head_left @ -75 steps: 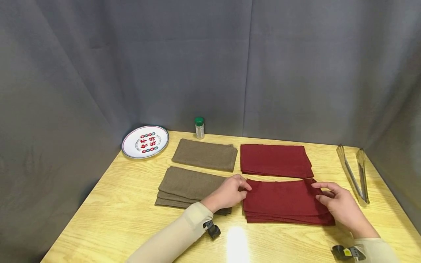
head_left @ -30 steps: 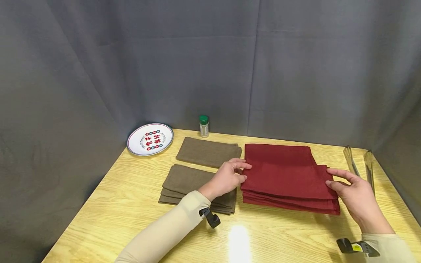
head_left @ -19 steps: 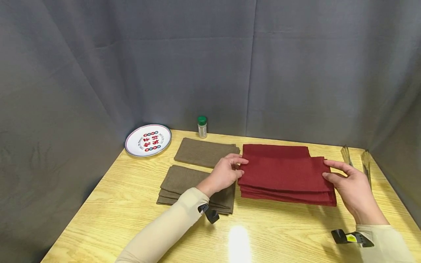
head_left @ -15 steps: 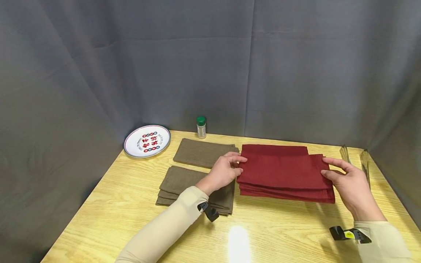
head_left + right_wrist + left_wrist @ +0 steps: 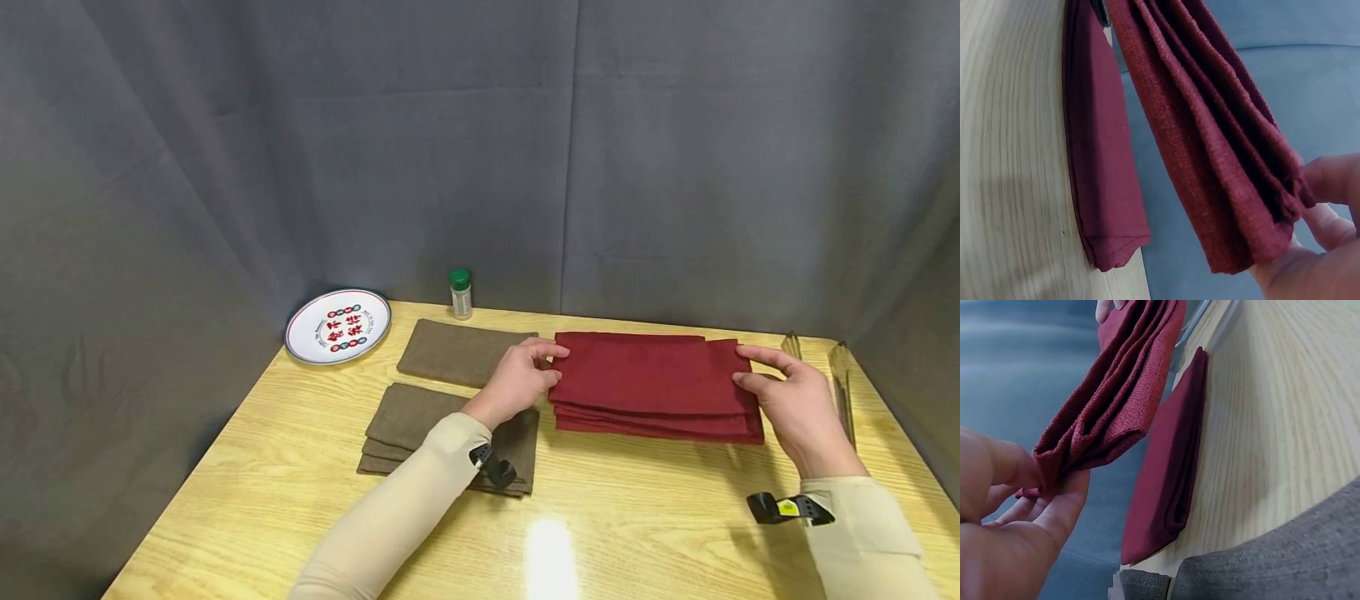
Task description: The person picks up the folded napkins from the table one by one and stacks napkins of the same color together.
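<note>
A folded dark red cloth napkin (image 5: 648, 379) hangs level above the table, held at both ends. My left hand (image 5: 517, 379) pinches its left end between thumb and fingers, and my right hand (image 5: 798, 408) pinches the right end. Its stacked folds show edge-on in the left wrist view, where the held napkin (image 5: 1116, 394) is well off the wood. Below it on the table lies a second folded red napkin (image 5: 1104, 144); from the head only its back strip shows, the rest hidden by the held one.
Two folded brown napkins, a back one (image 5: 457, 352) and a front one (image 5: 408, 417), lie left, partly behind the left arm. A white plate (image 5: 337, 327) stands at the back left, a green-capped shaker (image 5: 461, 294) at the back edge. Metal tongs (image 5: 842, 379) lie at right.
The red napkin in front has been lifted off the table by both hands and carried backward over the other red napkin, covering most of it in the head view.
</note>
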The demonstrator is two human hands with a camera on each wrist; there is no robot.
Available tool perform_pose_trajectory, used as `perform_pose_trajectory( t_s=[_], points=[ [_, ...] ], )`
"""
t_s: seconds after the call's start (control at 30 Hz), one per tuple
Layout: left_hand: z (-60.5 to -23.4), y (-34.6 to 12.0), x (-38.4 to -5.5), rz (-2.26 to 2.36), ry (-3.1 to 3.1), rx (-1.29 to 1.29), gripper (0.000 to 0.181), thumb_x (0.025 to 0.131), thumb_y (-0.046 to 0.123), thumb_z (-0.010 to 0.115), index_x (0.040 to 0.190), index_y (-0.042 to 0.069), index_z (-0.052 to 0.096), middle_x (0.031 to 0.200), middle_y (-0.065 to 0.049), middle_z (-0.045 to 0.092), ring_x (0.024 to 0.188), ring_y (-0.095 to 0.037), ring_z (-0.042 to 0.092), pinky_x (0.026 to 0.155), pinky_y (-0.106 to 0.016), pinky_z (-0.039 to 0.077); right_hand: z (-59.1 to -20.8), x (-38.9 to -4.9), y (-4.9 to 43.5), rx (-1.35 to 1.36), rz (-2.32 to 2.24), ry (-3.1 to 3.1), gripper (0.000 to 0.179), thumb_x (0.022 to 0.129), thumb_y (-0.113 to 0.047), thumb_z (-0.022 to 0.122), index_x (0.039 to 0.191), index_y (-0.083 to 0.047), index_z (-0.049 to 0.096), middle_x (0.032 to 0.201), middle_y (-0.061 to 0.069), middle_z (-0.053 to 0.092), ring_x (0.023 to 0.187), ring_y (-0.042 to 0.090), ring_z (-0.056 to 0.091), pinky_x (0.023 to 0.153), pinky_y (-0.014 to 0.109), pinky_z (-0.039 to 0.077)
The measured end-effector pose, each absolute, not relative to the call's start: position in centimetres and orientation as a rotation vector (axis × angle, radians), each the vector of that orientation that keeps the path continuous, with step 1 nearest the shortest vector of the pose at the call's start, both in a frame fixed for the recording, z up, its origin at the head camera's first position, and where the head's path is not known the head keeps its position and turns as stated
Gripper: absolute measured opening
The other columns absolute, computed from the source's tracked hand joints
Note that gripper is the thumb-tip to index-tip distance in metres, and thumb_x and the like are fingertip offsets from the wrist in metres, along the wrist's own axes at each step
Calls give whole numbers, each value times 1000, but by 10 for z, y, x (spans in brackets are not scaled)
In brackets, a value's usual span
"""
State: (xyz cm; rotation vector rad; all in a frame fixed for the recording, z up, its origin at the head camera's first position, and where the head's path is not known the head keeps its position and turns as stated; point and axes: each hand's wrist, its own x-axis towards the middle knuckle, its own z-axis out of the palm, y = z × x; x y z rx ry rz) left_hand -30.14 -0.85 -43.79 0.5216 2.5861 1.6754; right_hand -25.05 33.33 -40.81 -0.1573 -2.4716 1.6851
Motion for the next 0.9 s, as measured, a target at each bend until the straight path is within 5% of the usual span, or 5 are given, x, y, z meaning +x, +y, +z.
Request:
perform_pose_trajectory(
  t_s=[0.7,0.9],
  points=[
    [-440,11,-340,1702,2547,440,29,87,-2,68,114,8,73,127,-5,58,87,-12,55,67,-20,47,-424,-293,341,-182,1562,-2539,45,95,-8,58,138,3,50,127,17,48,80,-1,58,65,18,51],
    [-444,15,-351,1655,2577,398,29,89,0,66,115,10,72,125,-4,58,82,-10,53,65,-21,45,-424,-304,341,-230,1499,-2605,47,97,-14,56,142,-1,49,137,21,44,101,18,53,68,16,47]
  ],
)
